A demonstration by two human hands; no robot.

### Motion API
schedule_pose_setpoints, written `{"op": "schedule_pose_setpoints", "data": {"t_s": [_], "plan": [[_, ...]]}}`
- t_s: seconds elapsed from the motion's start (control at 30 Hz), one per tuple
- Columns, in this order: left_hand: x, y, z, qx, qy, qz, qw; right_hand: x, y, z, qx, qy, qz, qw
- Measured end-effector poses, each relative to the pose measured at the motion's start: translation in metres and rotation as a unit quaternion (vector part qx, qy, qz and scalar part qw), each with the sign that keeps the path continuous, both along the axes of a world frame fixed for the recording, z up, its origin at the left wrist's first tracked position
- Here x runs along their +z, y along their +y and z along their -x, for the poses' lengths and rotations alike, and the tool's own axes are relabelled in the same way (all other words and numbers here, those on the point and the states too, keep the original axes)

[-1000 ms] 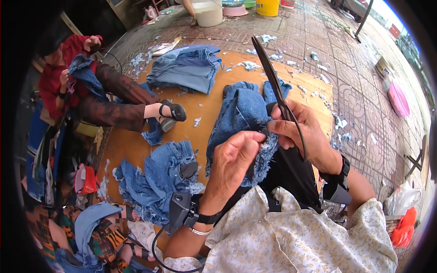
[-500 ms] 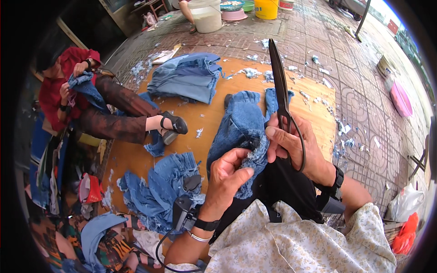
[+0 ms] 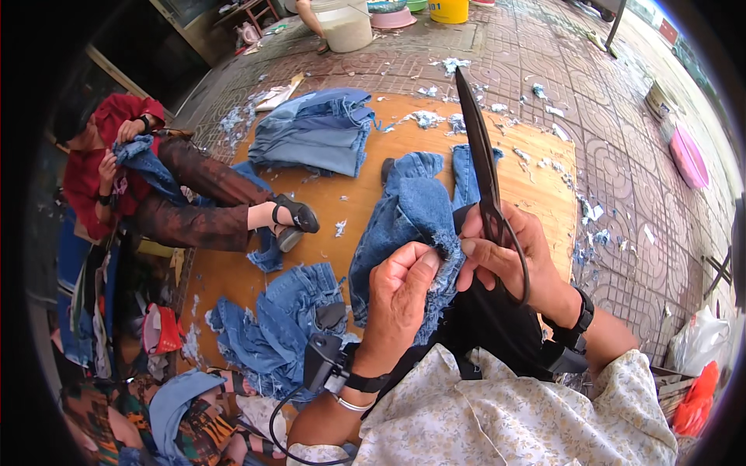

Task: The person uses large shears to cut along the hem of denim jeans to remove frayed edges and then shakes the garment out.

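Note:
A blue denim garment (image 3: 408, 206) with a frayed edge lies across my lap and the board. My left hand (image 3: 400, 291) pinches that frayed edge between thumb and fingers. Large dark scissors (image 3: 483, 151) stand upright in my right hand (image 3: 517, 252), blades together and pointing away from me. The thumb and fingertips of the right hand also meet at the denim's frayed edge, close to the left fingers. Whether they grip a thread there is too small to tell.
On the wooden board (image 3: 536, 147) lie folded jeans (image 3: 315, 132) and a frayed denim heap (image 3: 284, 322). A co-worker in a red top (image 3: 97, 186) handles denim at the left. Another person's lap (image 3: 198, 415) shows lower left. Scraps (image 3: 423, 119) litter board and paving; a pink basin (image 3: 688, 155) stands right.
My left hand has shifted slightly, its thumb and fingers now closed more tightly on the frayed edge. The scissors stay in my right hand. The co-worker's hands have moved a little.

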State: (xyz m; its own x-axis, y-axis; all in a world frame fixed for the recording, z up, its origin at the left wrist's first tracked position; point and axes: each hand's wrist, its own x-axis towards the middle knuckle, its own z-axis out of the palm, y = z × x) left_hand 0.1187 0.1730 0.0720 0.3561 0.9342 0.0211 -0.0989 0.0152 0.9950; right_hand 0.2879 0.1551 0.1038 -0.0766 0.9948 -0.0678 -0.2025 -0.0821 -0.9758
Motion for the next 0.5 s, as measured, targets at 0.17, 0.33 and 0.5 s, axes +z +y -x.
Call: {"op": "schedule_pose_setpoints", "data": {"t_s": [0.17, 0.33, 0.5], "plan": [[0.012, -0.010, -0.007, -0.019, 0.011, -0.030, 0.999, -0.011, -0.002, -0.006, 0.003, -0.025, -0.053, 0.998], [0.020, -0.022, -0.017, 0.064, 0.175, -0.158, 0.970, -0.018, -0.002, -0.007, 0.005, -0.041, -0.100, 0.994], [0.014, -0.023, -0.024, 0.070, 0.135, -0.161, 0.975, -0.019, -0.003, -0.008, -0.013, -0.019, -0.051, 0.998]]}}
